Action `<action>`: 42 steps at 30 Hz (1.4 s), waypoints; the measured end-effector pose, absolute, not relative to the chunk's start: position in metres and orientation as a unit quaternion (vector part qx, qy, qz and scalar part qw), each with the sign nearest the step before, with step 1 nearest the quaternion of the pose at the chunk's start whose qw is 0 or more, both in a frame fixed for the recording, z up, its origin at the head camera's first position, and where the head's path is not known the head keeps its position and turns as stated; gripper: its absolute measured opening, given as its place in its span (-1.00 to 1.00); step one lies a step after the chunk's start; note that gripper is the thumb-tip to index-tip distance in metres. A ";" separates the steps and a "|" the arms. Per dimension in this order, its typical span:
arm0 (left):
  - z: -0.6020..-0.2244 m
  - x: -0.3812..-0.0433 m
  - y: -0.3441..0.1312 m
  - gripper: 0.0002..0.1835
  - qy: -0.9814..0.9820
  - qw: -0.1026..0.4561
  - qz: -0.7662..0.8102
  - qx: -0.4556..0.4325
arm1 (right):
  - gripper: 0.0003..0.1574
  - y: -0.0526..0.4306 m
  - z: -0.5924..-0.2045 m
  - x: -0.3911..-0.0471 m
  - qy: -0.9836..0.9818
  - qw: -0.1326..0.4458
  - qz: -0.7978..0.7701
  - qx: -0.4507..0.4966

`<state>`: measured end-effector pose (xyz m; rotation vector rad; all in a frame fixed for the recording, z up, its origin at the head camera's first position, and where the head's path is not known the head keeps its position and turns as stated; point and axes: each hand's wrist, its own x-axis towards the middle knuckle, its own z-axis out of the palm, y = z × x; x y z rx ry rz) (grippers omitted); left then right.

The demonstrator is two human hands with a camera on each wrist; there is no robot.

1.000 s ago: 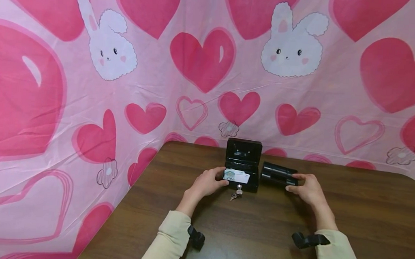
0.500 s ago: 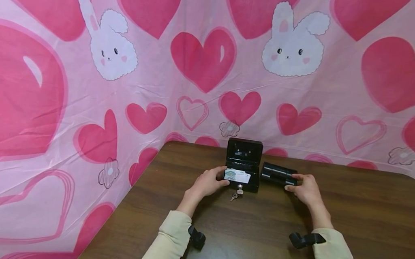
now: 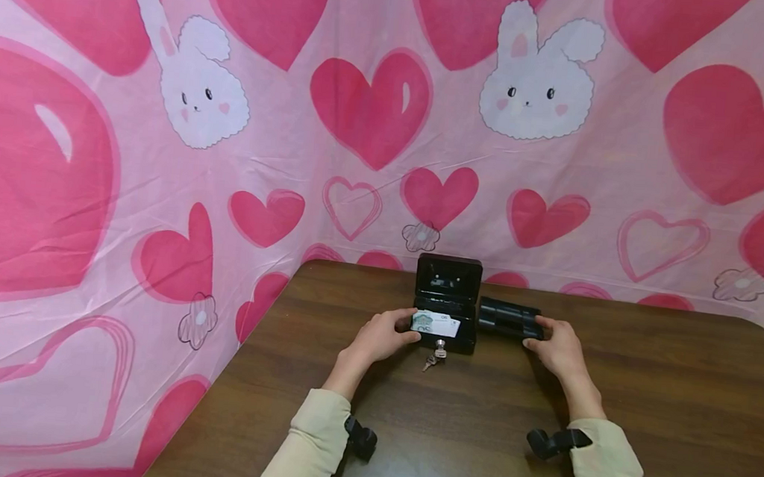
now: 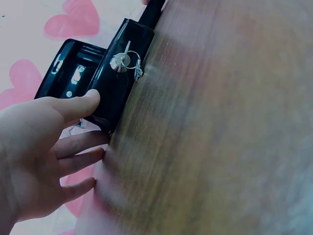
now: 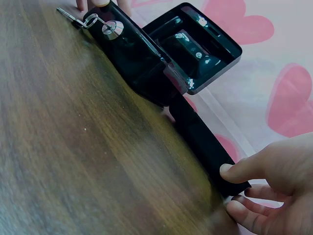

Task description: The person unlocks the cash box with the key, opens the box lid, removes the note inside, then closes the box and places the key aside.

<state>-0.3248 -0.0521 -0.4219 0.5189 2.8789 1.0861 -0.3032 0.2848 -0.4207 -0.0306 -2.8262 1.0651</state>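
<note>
A small black cash box (image 3: 464, 342) stands on the table with its lid (image 3: 448, 277) raised. Banknotes (image 3: 436, 324) lie inside, and keys on a ring (image 3: 435, 359) hang from the front lock. My left hand (image 3: 381, 336) holds the box's left side, its thumb on the front corner in the left wrist view. Just right of the box lies a black compartment tray (image 3: 509, 320). The thumb and fingers of my right hand (image 3: 563, 349) grip the tray's right end; in the right wrist view (image 5: 208, 142) its near wall runs up close to the box.
The brown wooden table (image 3: 460, 439) extends in front of the box and to both sides. Behind its back edge hangs a pink cloth (image 3: 371, 35) printed with hearts and rabbits. Each sleeve has a black wrist mount (image 3: 361, 437) strapped on.
My right hand has shifted slightly left, bringing the tray a little nearer to the cash box. The left hand and the box have stayed in place.
</note>
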 end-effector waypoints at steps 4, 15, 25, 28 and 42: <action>-0.421 -0.324 -0.052 -0.41 0.921 0.010 0.352 0.164 | -0.22 0.284 -0.420 -0.303 -0.932 0.060 0.357 -0.010; -0.424 -0.320 -0.051 -0.42 0.916 0.009 0.368 0.157 | -0.29 0.279 -0.410 -0.299 -0.924 0.099 0.370 -0.008; -0.429 -0.318 -0.049 -0.41 0.910 0.003 0.385 0.154 | -0.40 0.265 -0.401 -0.298 -0.914 0.138 0.381 0.013; -0.430 -0.317 -0.049 -0.41 0.908 -0.001 0.388 0.155 | -0.43 0.261 -0.399 -0.298 -0.913 0.150 0.380 0.021; -0.430 -0.315 -0.052 -0.43 0.905 -0.006 0.397 0.154 | -0.51 0.239 -0.394 -0.297 -0.910 0.133 0.391 0.043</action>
